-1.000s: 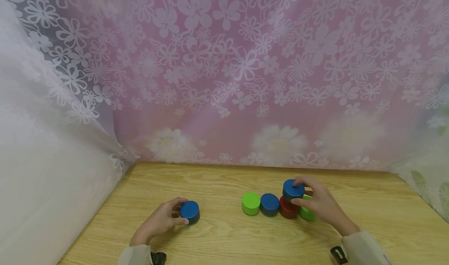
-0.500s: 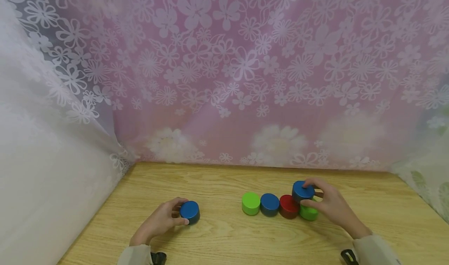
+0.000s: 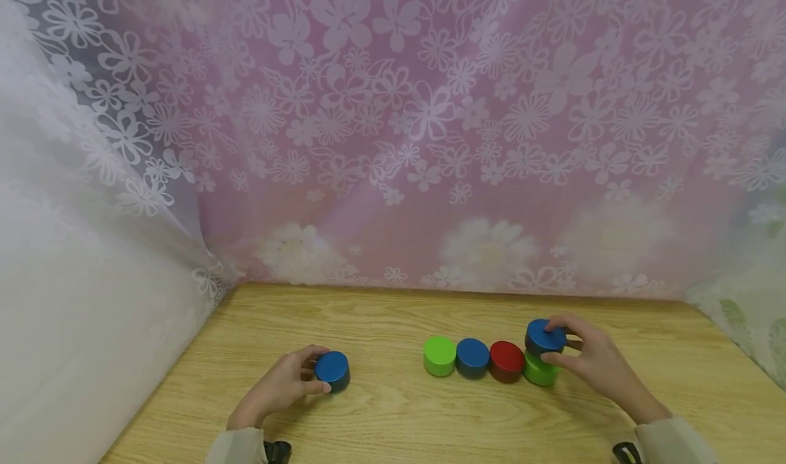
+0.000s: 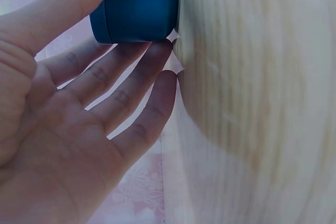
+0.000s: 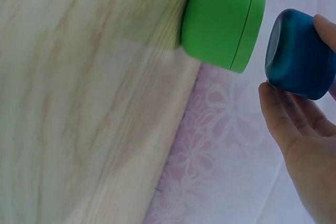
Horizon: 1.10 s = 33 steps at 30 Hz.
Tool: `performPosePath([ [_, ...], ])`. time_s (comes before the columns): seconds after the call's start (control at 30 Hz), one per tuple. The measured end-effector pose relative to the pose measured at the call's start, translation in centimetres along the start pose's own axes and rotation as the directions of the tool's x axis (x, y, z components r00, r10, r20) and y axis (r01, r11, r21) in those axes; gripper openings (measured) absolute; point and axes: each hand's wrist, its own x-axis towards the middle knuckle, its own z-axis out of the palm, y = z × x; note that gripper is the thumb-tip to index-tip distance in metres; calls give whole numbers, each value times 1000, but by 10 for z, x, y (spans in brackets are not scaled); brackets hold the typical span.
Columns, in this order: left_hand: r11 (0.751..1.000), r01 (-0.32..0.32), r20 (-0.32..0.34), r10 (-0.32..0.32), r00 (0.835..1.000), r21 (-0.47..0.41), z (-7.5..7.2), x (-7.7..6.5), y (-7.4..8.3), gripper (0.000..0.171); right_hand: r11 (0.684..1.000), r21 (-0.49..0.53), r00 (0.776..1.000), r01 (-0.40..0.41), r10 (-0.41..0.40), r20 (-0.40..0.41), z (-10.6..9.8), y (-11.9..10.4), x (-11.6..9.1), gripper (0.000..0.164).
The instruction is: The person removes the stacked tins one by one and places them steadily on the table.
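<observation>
My left hand (image 3: 279, 387) grips a small round blue jar (image 3: 332, 370) that stands on the table, thumb at the near side and fingers at the far side. The left wrist view shows the seam of this jar's lid. Held up off the table by my right hand (image 3: 600, 368) is a second blue jar (image 3: 544, 338), pinched between thumb and fingers. It hovers over the right-hand green jar (image 3: 540, 373); the right wrist view shows a gap between the blue jar's base (image 5: 274, 45) and the green lid (image 5: 249, 32).
Left of that green jar stand a red jar (image 3: 506, 362), a third blue jar (image 3: 472, 359) and another green jar (image 3: 439, 357), side by side in a row. A pink flowered curtain (image 3: 393, 177) hangs along the back edge of the wooden table (image 3: 381, 423).
My right hand has carried its blue jar rightward, from above the red jar to above the right-hand green jar. My left hand and its jar have stayed put.
</observation>
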Motion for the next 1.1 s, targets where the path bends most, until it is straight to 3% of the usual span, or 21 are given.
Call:
performPosePath([
  [1.1, 1000, 12, -9, -12, 1000, 17, 0, 0, 0, 61, 992, -81, 994, -100, 103, 33, -27, 29, -24, 41],
])
